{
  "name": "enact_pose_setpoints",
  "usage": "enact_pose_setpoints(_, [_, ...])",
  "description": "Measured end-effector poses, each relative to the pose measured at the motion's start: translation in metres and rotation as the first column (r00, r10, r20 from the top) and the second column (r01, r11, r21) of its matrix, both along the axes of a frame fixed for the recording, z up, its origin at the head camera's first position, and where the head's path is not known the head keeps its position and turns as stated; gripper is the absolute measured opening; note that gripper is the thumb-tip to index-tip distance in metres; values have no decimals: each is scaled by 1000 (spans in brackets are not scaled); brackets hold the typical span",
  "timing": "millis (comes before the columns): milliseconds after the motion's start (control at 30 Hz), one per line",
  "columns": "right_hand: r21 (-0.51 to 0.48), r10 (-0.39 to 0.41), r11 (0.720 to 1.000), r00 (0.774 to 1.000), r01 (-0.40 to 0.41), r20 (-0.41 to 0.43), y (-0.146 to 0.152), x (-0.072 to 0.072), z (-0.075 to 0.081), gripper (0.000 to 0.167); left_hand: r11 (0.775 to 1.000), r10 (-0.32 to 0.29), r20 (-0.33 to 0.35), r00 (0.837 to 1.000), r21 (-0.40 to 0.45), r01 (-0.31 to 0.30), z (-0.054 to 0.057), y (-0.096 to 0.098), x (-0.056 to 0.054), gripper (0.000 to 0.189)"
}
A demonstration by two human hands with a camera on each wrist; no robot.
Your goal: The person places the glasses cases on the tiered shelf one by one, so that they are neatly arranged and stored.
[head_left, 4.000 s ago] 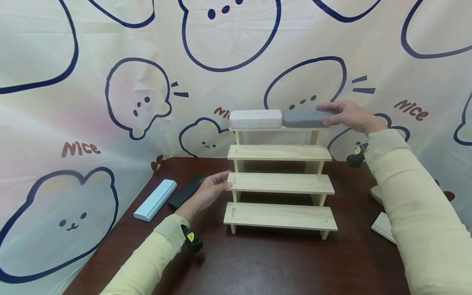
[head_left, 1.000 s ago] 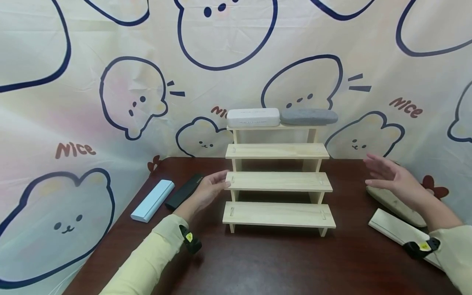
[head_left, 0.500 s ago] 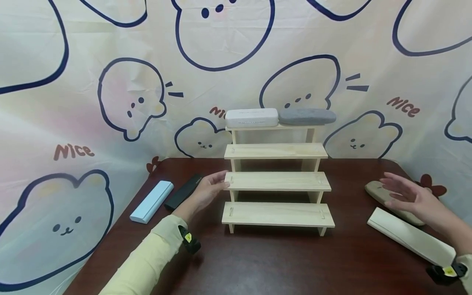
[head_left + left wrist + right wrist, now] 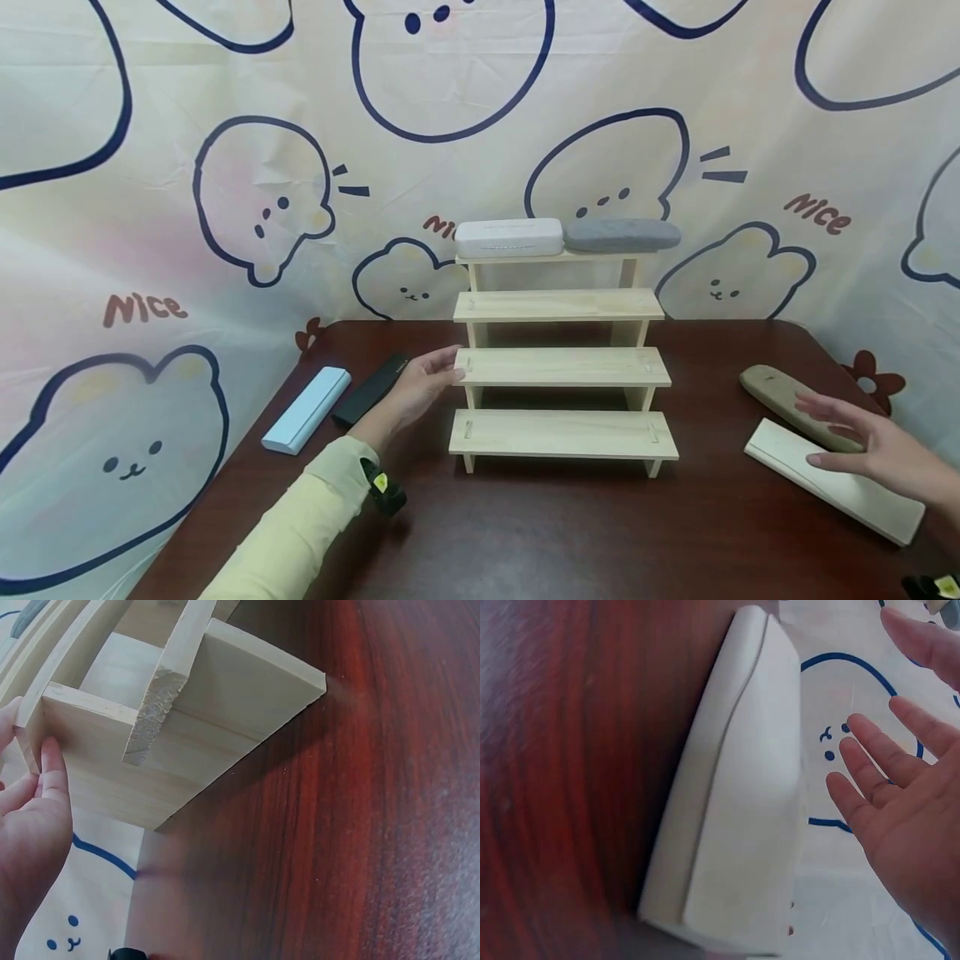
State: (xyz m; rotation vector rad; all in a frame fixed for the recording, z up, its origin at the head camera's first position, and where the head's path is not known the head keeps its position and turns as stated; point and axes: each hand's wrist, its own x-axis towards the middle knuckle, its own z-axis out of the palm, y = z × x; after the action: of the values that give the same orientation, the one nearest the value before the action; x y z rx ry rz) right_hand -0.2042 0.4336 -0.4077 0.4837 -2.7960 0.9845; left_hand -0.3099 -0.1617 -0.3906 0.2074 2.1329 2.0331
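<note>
A wooden four-step display rack [image 4: 562, 367] stands on the table. My left hand [image 4: 408, 392] pinches the left end of its second board from the bottom; the left wrist view shows thumb and fingers on either side of that board end [image 4: 30, 731]. Over at the right, my right hand [image 4: 881, 442] hovers with spread fingers above a white flap glasses case [image 4: 832, 483] and a tan glasses case [image 4: 787, 400]. It holds nothing, and the right wrist view shows the palm [image 4: 922, 817] beside the white case [image 4: 742, 795]. The rack's top board bears a white glasses case [image 4: 510, 239] and a grey one [image 4: 622, 235].
Left of the rack, a light-blue case [image 4: 306, 410] and a black case [image 4: 371, 392] lie on the dark red-brown table [image 4: 555, 542]. My left forearm partly covers the black one's surroundings. A printed cloth [image 4: 277, 208] hangs behind and beside the table.
My right hand has let go of the grey glasses case on the top board and moved right and down to above the white flap case. The left hand keeps its grip on the rack.
</note>
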Motion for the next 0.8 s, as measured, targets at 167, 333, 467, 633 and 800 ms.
enact_pose_setpoints(167, [78,-45,996,999,43,27,9,5,-8,76,1000,-2,1,1000,7,2,-1,0,0,54])
enact_pose_setpoints(333, [101,-100,991,993,93,67,15,12,-15,80,1000,-5,-1,1000,16,5,-1,1,0,54])
enact_pose_setpoints(467, [113,-138,985,988,129,73,20,18,-19,83,1000,-8,-4,1000,13,8,0,1,0,54])
enact_pose_setpoints(633, [100,-155,984,983,145,102,25,22,-24,87,1000,-1,-5,1000,15,1,-1,0,0,55])
enact_pose_setpoints(800, [83,-139,987,990,138,5,30,26,-35,84,1000,2,-2,1000,17,-2,-1,0,0,56])
